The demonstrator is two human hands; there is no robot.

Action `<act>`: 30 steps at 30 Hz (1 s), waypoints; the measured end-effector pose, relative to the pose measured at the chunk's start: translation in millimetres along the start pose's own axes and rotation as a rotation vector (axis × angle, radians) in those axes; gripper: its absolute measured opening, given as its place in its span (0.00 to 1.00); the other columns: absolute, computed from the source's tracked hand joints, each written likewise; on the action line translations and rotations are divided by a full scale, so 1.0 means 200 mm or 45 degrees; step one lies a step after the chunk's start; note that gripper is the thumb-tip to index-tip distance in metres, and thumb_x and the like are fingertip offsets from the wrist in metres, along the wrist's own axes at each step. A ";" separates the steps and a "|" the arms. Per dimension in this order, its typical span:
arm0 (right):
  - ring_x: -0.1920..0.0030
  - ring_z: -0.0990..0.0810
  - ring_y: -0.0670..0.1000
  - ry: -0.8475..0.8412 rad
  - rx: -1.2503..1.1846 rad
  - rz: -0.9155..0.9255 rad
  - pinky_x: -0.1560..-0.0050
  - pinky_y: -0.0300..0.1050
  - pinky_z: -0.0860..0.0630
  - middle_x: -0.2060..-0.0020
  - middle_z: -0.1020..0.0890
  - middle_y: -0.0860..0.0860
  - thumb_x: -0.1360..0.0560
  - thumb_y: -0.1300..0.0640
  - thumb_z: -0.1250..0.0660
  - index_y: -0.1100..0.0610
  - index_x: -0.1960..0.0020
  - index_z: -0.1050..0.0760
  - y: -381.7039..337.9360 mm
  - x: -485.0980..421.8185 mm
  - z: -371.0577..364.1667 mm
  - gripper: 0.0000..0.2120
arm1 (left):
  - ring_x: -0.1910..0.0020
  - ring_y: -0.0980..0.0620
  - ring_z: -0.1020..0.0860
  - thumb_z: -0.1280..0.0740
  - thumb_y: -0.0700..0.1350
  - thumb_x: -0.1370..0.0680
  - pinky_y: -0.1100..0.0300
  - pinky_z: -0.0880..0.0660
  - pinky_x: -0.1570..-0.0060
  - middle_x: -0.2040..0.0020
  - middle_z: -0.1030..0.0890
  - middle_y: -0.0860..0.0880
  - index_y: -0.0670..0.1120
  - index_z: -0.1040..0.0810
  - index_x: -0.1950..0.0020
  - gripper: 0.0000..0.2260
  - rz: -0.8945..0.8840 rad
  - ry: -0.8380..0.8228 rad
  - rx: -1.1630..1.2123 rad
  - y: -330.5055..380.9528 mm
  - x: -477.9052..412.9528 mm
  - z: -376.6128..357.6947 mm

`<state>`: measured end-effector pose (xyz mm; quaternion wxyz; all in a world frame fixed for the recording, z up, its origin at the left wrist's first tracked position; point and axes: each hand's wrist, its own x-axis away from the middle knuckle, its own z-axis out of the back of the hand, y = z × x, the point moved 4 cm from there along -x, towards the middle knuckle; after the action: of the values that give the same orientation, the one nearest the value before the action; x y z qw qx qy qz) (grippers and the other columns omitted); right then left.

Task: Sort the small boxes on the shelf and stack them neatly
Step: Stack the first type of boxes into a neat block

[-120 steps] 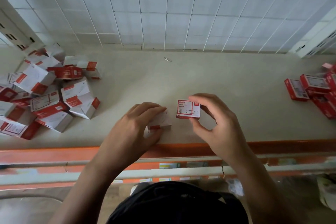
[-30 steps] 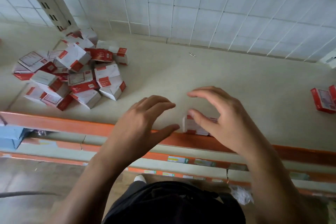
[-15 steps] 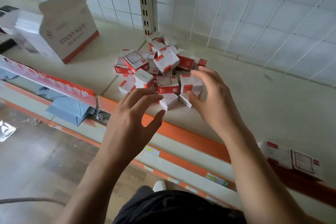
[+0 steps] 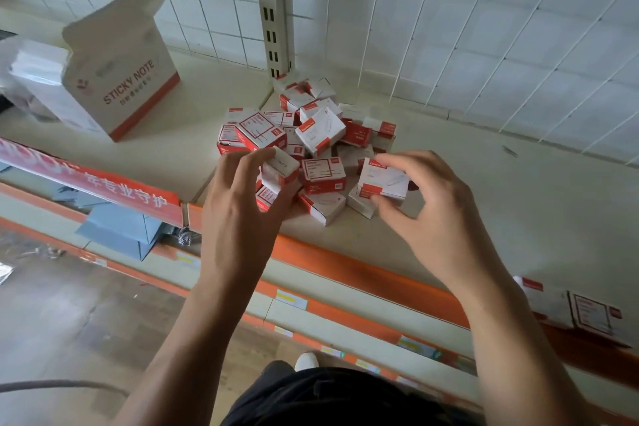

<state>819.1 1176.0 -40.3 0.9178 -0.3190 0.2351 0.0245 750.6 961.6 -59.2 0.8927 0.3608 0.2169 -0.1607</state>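
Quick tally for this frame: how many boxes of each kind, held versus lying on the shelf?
Small boxes in hand: 2, left box in the left hand, right box in the right hand.
Small boxes set aside, front right: 2.
Sticky-note box: 1.
Pile: too jumbled to count.
Total counted: 5.

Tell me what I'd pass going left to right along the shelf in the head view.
Clear-wrapped white packs → Sticky Note carton → pile of small boxes → loose metal clip → small boxes lying at the front edge.
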 end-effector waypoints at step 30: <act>0.39 0.24 0.44 0.070 0.149 -0.318 0.43 0.28 0.26 0.41 0.20 0.51 0.29 0.58 0.24 0.57 0.34 0.25 0.48 0.62 0.70 0.24 | 0.45 0.46 0.25 0.33 0.54 0.28 0.47 0.24 0.48 0.42 0.25 0.50 0.50 0.23 0.35 0.22 -0.680 -0.844 0.115 0.89 0.26 -0.63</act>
<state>969.0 1322.3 -54.0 0.9239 -0.2924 0.2196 -0.1125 839.8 1168.3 -64.3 0.8245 0.2594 -0.0030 -0.5029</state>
